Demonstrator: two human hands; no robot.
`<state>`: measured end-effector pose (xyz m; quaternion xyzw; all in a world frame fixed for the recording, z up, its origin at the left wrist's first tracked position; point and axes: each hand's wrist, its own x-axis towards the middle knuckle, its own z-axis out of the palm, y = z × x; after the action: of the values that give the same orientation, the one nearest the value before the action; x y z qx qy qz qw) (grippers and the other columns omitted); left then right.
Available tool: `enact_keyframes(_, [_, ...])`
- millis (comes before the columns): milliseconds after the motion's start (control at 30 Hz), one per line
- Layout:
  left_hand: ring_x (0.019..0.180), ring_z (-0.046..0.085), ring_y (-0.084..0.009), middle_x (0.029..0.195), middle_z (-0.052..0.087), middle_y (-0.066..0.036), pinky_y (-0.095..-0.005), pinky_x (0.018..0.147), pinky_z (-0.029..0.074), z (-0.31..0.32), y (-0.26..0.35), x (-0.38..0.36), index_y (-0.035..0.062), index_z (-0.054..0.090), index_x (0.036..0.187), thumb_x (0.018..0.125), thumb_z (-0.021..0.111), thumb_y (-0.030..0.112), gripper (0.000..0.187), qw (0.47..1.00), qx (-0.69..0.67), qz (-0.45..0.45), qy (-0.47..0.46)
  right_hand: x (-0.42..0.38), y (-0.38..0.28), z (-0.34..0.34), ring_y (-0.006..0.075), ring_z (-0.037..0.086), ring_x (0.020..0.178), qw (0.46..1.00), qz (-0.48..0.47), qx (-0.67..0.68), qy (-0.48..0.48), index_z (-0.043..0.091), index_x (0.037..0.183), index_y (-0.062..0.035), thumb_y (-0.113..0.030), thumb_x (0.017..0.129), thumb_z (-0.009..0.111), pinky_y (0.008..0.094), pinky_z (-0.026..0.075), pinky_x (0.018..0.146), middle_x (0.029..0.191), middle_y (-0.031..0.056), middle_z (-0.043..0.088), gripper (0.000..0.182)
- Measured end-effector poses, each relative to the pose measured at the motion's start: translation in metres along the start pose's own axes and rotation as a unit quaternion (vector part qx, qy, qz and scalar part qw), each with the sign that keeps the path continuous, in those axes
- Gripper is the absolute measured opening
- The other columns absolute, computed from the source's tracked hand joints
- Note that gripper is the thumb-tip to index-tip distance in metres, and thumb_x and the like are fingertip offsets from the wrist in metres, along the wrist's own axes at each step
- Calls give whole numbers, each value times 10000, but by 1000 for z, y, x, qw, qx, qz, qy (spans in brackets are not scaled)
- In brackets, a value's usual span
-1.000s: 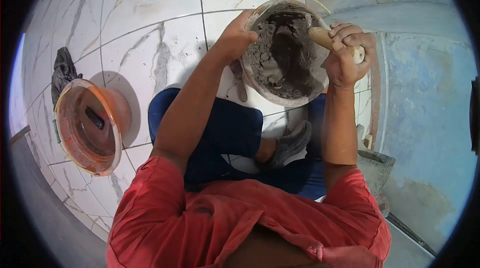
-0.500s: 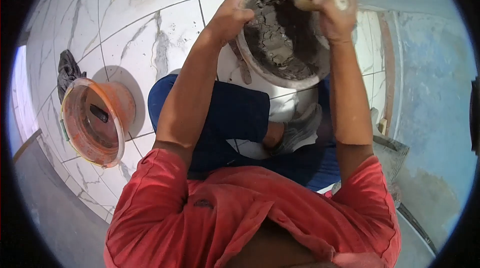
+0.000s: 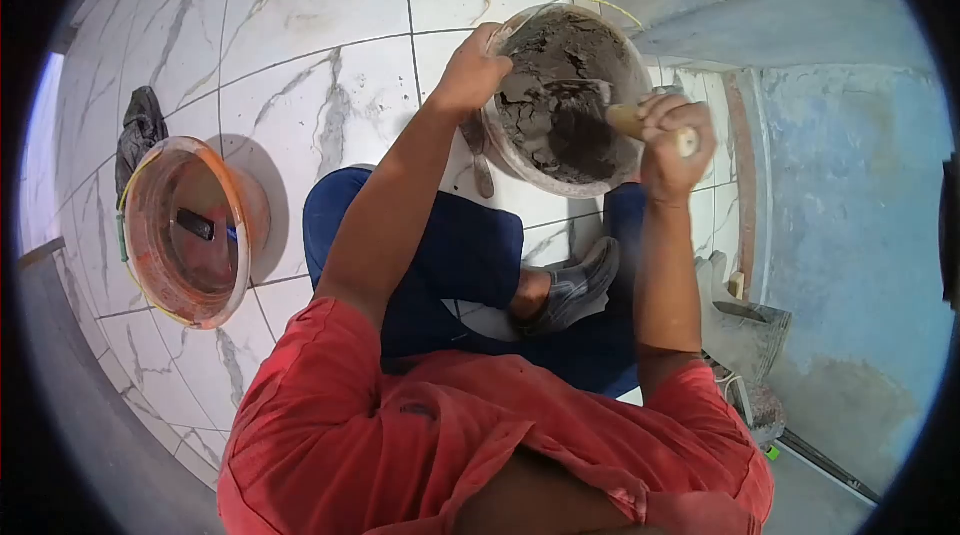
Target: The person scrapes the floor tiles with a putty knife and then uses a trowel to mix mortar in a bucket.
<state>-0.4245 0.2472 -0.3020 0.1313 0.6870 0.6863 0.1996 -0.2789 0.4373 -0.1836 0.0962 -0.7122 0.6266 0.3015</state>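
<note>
A round bucket point(image 3: 562, 183) of thick grey mortar point(image 3: 548, 125) stands on the tiled floor in front of me. My left hand point(image 3: 474, 70) grips its left rim, thumb over the edge. Closed round the pale handle of a trowel point(image 3: 627, 119), my right hand point(image 3: 678, 143) is at the bucket's right side. The trowel's blade is partly in the mortar, near the middle. Beside the bucket's lower left, another tool point(image 3: 482, 171) with a worn handle lies on the floor.
An orange bucket point(image 3: 255, 225) holding liquid and a dark object stands at left, beside a black crumpled bag point(image 3: 141, 131). A blue-grey wall point(image 3: 850, 205) rises at right, with grey tools point(image 3: 750, 335) near its base. My crossed legs are below the mortar bucket.
My right hand has moved lower with the trowel, whose blade now shows in the mortar. The camera view has shifted, and more of the wall and the tools at right shows.
</note>
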Motion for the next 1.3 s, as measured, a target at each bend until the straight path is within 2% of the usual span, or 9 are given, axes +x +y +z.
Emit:
enact_keyframes(100, [958, 624, -253, 1056, 656, -176, -353, 859, 479, 1, 6, -1, 5, 512, 1299, 775, 573, 90, 534, 997, -29, -67, -14, 20, 3, -2, 226, 593, 762, 999, -3, 30, 14, 529, 823, -38, 47, 710, 629, 419, 494, 870, 782, 104, 573, 173])
enact_keyframes(233, [972, 615, -253, 1078, 641, -185, -356, 870, 477, 1, -12, 6, 21, 505, 1305, 759, 576, 111, 558, 998, -43, -21, -26, 34, 45, 14, 229, 596, 766, 1000, -18, 13, -4, 532, 830, -31, 77, 703, 600, 402, 505, 803, 795, 105, 569, 180])
enact_keyframes(300, [987, 597, -234, 1097, 626, -159, -340, 886, 469, 0, -6, 4, 16, 496, 1312, 754, 573, 81, 567, 998, -47, -34, -32, 31, 60, 21, 227, 593, 756, 990, 89, 106, -39, 536, 837, -26, 95, 702, 584, 400, 509, 791, 790, 108, 569, 188])
enact_keyframes(667, [1035, 586, -250, 1157, 608, -171, -367, 929, 457, 2, 9, -4, 21, 466, 1366, 780, 563, 80, 596, 996, -30, -79, -33, 37, -9, 17, 239, 590, 756, 996, 27, 90, 9, 523, 886, -41, 39, 759, 613, 415, 507, 772, 786, 118, 572, 176])
enact_keyframes(900, [1023, 589, -252, 1143, 609, -183, -366, 915, 461, 4, 11, -2, 32, 455, 1388, 793, 570, 95, 610, 997, -26, -68, -23, 13, 46, 38, 210, 608, 703, 994, 105, 10, -25, 543, 859, -46, 51, 742, 629, 354, 532, 699, 775, 95, 563, 174])
enact_keyframes(1033, [1013, 590, -248, 1129, 613, -184, -362, 916, 461, 2, 6, -4, 36, 459, 1385, 794, 565, 86, 602, 999, 24, -36, -17, 36, 15, 48, 205, 608, 697, 997, 47, 61, 10, 537, 824, -35, 60, 747, 608, 347, 534, 697, 778, 106, 570, 141])
enact_keyframes(1100, [1012, 589, -252, 1129, 613, -185, -364, 912, 461, -1, 15, -9, 32, 463, 1378, 790, 569, 87, 600, 997, -9, -72, -29, 41, 16, 42, 253, 604, 718, 999, 38, -18, 10, 517, 853, -52, 33, 755, 600, 425, 532, 735, 742, 111, 544, 154])
enact_keyframes(1233, [993, 587, -259, 1121, 615, -183, -371, 891, 463, 5, 2, 2, 13, 474, 1359, 777, 591, 95, 599, 998, -23, -62, -20, 50, 25, 40, 252, 601, 714, 997, 46, -37, 39, 516, 847, -56, 40, 751, 591, 419, 535, 734, 723, 109, 542, 155])
enact_keyframes(1300, [1002, 589, -260, 1124, 613, -182, -372, 895, 464, 3, 6, 7, 3, 478, 1351, 769, 587, 88, 598, 999, -14, -25, -23, 61, 9, 36, 216, 611, 685, 1000, 14, -18, 4, 537, 829, -25, 77, 734, 574, 360, 540, 707, 766, 119, 579, 144])
